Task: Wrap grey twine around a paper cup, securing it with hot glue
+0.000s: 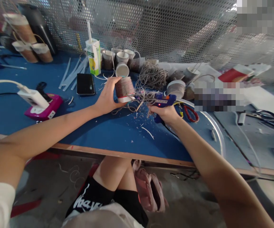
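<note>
My left hand (107, 98) grips a small cup wrapped in brown cord (124, 88), tilted, with a white rim at its lower end. In my right hand (166, 112) is a blue hot glue gun (164, 100) with a small red light lit. Its nozzle points left at the cup's lower edge; whether the tip touches cannot be made out. Grey cord strands (146, 96) lie around the nozzle and partly hide it. Behind the cup stands another small white-rimmed cup (122, 69). A tangled heap of grey cord (152, 75) lies just beyond the glue gun.
Clear glue sticks (71, 74), a black phone (86, 84) and a drink carton (94, 57) are at the back left. A pink power strip (44, 107) sits nearer. Red-handled pliers (191, 114), a clear tube (213, 118) and scissors (270, 118) lie right. A perforated metal panel (175, 28) rises behind.
</note>
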`<state>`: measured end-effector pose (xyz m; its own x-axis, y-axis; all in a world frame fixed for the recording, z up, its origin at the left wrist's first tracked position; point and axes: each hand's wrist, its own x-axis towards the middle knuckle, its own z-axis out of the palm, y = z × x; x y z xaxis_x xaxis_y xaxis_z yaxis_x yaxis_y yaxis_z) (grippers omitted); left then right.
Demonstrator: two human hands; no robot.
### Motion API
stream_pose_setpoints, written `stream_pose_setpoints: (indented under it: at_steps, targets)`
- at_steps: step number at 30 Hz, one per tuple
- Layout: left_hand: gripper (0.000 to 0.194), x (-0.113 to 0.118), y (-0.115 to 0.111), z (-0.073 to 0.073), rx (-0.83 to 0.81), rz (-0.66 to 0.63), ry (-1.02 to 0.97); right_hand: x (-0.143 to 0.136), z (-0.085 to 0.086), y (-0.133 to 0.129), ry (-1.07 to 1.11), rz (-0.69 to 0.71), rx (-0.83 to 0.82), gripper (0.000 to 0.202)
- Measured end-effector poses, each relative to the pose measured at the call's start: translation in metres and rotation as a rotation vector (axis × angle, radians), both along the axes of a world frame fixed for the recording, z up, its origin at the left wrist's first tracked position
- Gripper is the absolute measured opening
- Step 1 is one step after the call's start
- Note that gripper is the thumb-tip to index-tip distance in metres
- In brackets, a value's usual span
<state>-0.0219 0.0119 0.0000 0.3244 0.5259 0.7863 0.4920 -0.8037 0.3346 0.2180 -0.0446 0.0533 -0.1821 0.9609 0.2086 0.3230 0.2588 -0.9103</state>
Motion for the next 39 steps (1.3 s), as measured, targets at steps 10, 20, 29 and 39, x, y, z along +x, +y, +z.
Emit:
stream_pose_setpoints:
  at_steps: [10,20,29,39]
  targets:
    - [0.08,0.001,-0.001,0.0,0.015,0.034,-0.008,0.001,0.0,0.001,0.01,0.001,-0.006,0.009]
    - [0.081,0.001,0.005,-0.006,0.083,0.024,-0.079,0.005,-0.001,0.005,0.057,-0.075,0.018,0.011]
    - [0.082,-0.001,0.009,-0.011,0.078,-0.038,-0.122,0.007,-0.002,0.008,0.046,-0.092,0.013,0.014]
    - [0.085,-0.001,0.005,-0.006,0.134,-0.051,-0.145,0.029,0.001,0.022,-0.659,-0.416,0.21,0.02]
